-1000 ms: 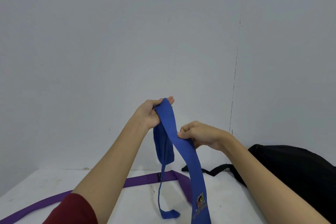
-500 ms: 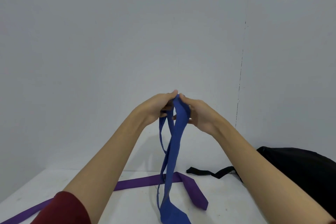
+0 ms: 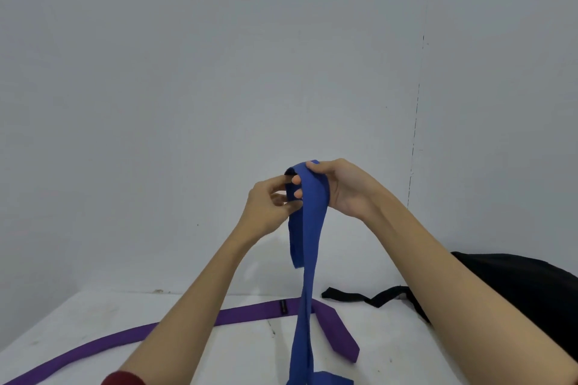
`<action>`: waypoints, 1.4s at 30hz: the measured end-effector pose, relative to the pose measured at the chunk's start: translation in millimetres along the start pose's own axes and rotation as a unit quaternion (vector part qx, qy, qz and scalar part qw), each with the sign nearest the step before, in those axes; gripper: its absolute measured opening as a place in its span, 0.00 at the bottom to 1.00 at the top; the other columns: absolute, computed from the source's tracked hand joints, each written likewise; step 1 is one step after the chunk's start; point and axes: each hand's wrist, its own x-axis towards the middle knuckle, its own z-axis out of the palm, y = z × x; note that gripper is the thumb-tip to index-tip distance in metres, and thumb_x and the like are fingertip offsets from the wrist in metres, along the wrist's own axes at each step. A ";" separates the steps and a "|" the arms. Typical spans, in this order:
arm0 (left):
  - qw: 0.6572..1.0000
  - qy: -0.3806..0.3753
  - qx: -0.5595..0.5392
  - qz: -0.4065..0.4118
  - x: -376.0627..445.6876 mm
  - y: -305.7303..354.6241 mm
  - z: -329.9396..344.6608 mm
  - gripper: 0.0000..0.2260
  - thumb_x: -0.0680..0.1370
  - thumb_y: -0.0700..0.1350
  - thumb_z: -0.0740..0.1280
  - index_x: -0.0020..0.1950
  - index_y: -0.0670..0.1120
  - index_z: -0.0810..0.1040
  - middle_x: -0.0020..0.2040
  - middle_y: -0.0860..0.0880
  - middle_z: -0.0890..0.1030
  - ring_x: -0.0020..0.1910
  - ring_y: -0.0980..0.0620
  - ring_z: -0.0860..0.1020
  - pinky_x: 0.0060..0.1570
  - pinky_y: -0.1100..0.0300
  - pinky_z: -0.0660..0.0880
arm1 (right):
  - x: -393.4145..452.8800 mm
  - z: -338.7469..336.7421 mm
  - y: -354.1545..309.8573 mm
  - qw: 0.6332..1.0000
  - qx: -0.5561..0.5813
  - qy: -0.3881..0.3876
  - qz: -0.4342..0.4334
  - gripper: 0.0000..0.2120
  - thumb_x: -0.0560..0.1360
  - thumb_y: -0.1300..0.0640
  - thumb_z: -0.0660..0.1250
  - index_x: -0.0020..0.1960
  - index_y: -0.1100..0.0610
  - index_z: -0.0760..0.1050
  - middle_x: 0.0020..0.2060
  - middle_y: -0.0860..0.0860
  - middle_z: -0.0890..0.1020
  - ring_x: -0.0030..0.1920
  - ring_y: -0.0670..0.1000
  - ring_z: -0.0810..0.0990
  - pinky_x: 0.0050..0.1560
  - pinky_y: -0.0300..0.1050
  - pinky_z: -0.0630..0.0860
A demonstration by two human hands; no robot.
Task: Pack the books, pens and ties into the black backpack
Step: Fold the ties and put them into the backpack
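Folding in hand: one blue tie [image 3: 308, 228], raised above the white worktop [image 3: 93, 322] and draped over the right hand [image 3: 344, 189], whose thumb pins the top of the fold while its fingertips show through on the far side. Left hand [image 3: 270, 208]: fingers curled in at the tie's left edge, pinching or steadying the shorter hanging layer; exact contact is partly hidden. Long tail of the blue tie runs down to the worktop, its wide end lying at the bottom edge of view. Purple tie [image 3: 250, 314]: flat on the worktop, unpacked, passing behind the blue tail. Black backpack [image 3: 516, 284]: lying at the right, one strap [image 3: 359, 297] trailing toward the ties; opening not visible. Books and pens: not in view. Step judged: gathering the blue tie into a compact bundle. Next move calls for taking up the hanging tail in further folds, then carrying the bundle right to the backpack.
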 end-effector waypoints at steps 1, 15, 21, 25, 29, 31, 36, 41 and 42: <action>0.999 0.037 -0.011 0.008 -0.4 -1.1 4.6 0.16 0.72 0.32 0.69 0.51 0.54 0.79 0.47 0.53 0.82 0.44 0.53 0.82 0.44 0.61 0.80 | -0.8 -0.5 -3.1 1.000 -0.002 0.000 0.000 0.10 0.80 0.61 0.57 0.48 0.64 0.76 0.35 0.53 0.83 0.32 0.52 0.82 0.33 0.41 0.78; 0.998 0.022 0.040 -0.050 -10.5 -43.9 34.5 0.06 0.78 0.38 0.66 0.53 0.44 0.78 0.47 0.50 0.81 0.44 0.52 0.80 0.39 0.71 0.76 | -0.3 -8.3 -15.4 0.998 0.035 0.039 -0.030 0.10 0.80 0.62 0.57 0.49 0.63 0.76 0.40 0.54 0.85 0.37 0.52 0.84 0.41 0.43 0.81; 0.997 0.027 0.060 -0.040 -14.2 -48.2 39.3 0.08 0.78 0.36 0.65 0.55 0.40 0.80 0.47 0.51 0.81 0.44 0.52 0.80 0.39 0.73 0.75 | 4.4 -3.6 -27.4 0.996 0.020 0.055 -0.066 0.11 0.81 0.61 0.56 0.58 0.64 0.73 0.47 0.54 0.84 0.45 0.54 0.83 0.45 0.45 0.81; 0.994 0.046 0.087 -0.037 -14.3 -53.7 34.8 0.05 0.75 0.38 0.69 0.50 0.41 0.83 0.42 0.52 0.81 0.37 0.59 0.78 0.38 0.72 0.74 | 7.8 -7.9 -36.9 0.991 0.017 0.092 -0.096 0.12 0.81 0.61 0.56 0.60 0.65 0.73 0.51 0.54 0.83 0.46 0.54 0.83 0.48 0.47 0.80; 0.993 0.090 0.071 -0.038 -15.3 -55.1 36.0 0.04 0.73 0.42 0.72 0.42 0.41 0.81 0.35 0.51 0.80 0.33 0.57 0.77 0.37 0.67 0.75 | 10.4 -12.0 -44.3 0.987 0.011 0.113 -0.110 0.11 0.81 0.64 0.56 0.59 0.64 0.74 0.53 0.55 0.82 0.47 0.56 0.83 0.49 0.49 0.80; 0.991 0.105 0.079 -0.021 -15.2 -54.3 39.4 0.05 0.74 0.43 0.71 0.41 0.42 0.79 0.36 0.51 0.79 0.34 0.58 0.76 0.35 0.72 0.73 | 11.2 -11.8 -46.8 0.988 0.013 0.109 -0.110 0.11 0.80 0.66 0.55 0.57 0.62 0.74 0.53 0.55 0.82 0.47 0.56 0.83 0.49 0.50 0.81; 0.996 0.054 0.053 -0.051 -13.8 -51.9 43.0 0.04 0.76 0.39 0.68 0.42 0.43 0.74 0.40 0.47 0.80 0.35 0.54 0.79 0.35 0.68 0.78 | 11.4 -7.8 -48.4 0.990 -0.001 0.091 -0.109 0.10 0.80 0.66 0.54 0.56 0.61 0.73 0.51 0.53 0.83 0.43 0.55 0.85 0.46 0.50 0.81; 0.996 0.048 0.057 -0.055 -8.5 -48.3 32.0 0.02 0.75 0.38 0.69 0.43 0.42 0.76 0.40 0.48 0.80 0.35 0.54 0.80 0.37 0.64 0.79 | 10.3 -6.6 -50.9 0.991 0.012 0.081 -0.105 0.11 0.81 0.65 0.54 0.61 0.61 0.70 0.50 0.56 0.83 0.41 0.56 0.85 0.41 0.49 0.82; 0.995 0.054 0.055 -0.057 -7.9 -48.6 29.8 0.02 0.75 0.38 0.69 0.44 0.41 0.77 0.39 0.49 0.80 0.35 0.55 0.80 0.36 0.65 0.79 | 10.1 -6.0 -52.0 0.991 0.012 0.077 -0.106 0.11 0.81 0.64 0.54 0.61 0.61 0.69 0.51 0.56 0.83 0.41 0.56 0.85 0.41 0.48 0.82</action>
